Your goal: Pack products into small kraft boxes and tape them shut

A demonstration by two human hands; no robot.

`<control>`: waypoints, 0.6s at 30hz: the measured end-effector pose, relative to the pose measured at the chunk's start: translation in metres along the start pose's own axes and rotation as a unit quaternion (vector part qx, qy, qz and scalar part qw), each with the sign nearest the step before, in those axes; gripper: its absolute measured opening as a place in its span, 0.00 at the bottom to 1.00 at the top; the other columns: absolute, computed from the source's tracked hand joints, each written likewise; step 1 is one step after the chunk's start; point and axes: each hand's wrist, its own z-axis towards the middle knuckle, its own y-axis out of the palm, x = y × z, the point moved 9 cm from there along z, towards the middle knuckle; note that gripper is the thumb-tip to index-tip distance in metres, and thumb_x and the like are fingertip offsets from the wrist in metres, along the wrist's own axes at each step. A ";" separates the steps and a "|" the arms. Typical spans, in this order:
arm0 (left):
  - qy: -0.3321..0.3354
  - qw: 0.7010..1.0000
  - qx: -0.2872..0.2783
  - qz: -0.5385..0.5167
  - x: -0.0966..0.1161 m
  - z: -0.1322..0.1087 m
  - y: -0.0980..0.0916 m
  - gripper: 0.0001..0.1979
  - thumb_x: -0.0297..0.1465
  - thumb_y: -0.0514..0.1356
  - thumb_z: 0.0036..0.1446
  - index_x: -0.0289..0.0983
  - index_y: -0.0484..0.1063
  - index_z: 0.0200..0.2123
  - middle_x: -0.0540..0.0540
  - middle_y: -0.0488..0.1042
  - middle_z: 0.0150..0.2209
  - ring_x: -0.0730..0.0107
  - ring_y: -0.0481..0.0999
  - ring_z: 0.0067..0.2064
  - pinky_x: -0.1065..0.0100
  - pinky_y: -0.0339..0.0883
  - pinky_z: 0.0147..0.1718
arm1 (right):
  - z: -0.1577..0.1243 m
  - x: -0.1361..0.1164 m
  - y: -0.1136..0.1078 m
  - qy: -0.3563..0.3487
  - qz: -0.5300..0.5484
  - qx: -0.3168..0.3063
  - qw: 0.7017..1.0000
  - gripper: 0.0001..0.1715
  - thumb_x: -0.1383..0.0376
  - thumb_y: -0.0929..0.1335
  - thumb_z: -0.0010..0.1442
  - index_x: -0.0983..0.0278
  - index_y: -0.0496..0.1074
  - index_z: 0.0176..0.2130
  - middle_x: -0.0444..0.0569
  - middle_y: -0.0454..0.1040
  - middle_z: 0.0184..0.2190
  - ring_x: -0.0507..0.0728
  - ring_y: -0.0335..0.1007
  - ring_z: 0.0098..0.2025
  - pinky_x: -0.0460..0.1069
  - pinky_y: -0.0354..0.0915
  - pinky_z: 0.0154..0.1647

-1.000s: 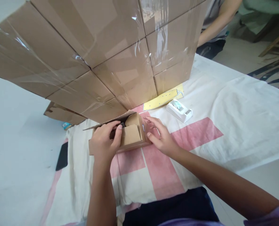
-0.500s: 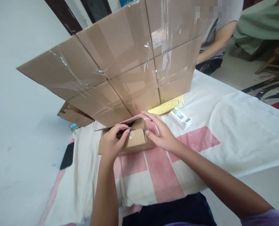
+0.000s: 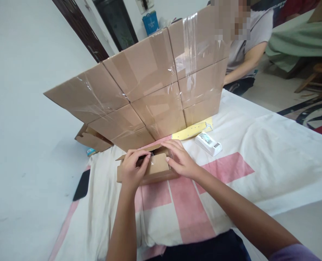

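A small cardboard box lies on the cloth before me, its top partly open and a flap raised at the back. My left hand is over its left part, thumb and forefinger pinched together above the opening. A tiny shiny bit shows at those fingertips, too small to name. At the box's right end is my right hand, fingers on the raised back flap and thumb against the front flap's corner. The inside of the box is mostly hidden by my hands and the flaps.
A large panel of taped-together cardboard boxes stands behind. To the right sits a white tape dispenser, near a yellow strip. A black phone-like object lies at the left edge. Another person's arm shows behind the panel.
My right fingers have come down with the back flap, which now stands lower over the opening. My left hand keeps its pinch. The whole view has shifted slightly.
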 end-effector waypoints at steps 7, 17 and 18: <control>-0.036 0.998 -0.032 -0.028 -0.010 0.002 0.006 0.03 0.33 0.62 0.63 0.42 0.76 0.39 0.50 0.80 0.37 0.70 0.78 0.39 0.67 0.71 0.40 | -0.005 0.002 0.001 -0.015 -0.006 0.014 1.000 0.24 0.65 0.67 0.65 0.57 0.65 0.60 0.53 0.71 0.58 0.65 0.62 0.61 0.65 0.61 0.63; -0.116 0.982 -0.135 -0.057 -0.019 0.009 0.026 0.08 0.37 0.60 0.63 0.41 0.76 0.39 0.49 0.81 0.37 0.70 0.79 0.35 0.70 0.71 0.33 | -0.014 0.011 0.004 -0.005 -0.006 0.018 1.000 0.17 0.63 0.67 0.66 0.59 0.68 0.54 0.54 0.72 0.57 0.65 0.62 0.61 0.65 0.61 0.63; -0.120 0.982 -0.136 -0.058 -0.019 0.009 0.027 0.08 0.38 0.60 0.63 0.41 0.76 0.39 0.49 0.81 0.37 0.69 0.79 0.35 0.69 0.71 0.33 | -0.014 0.012 0.004 -0.002 -0.005 0.018 1.000 0.17 0.63 0.67 0.66 0.59 0.68 0.54 0.54 0.72 0.58 0.65 0.62 0.61 0.66 0.60 0.63</control>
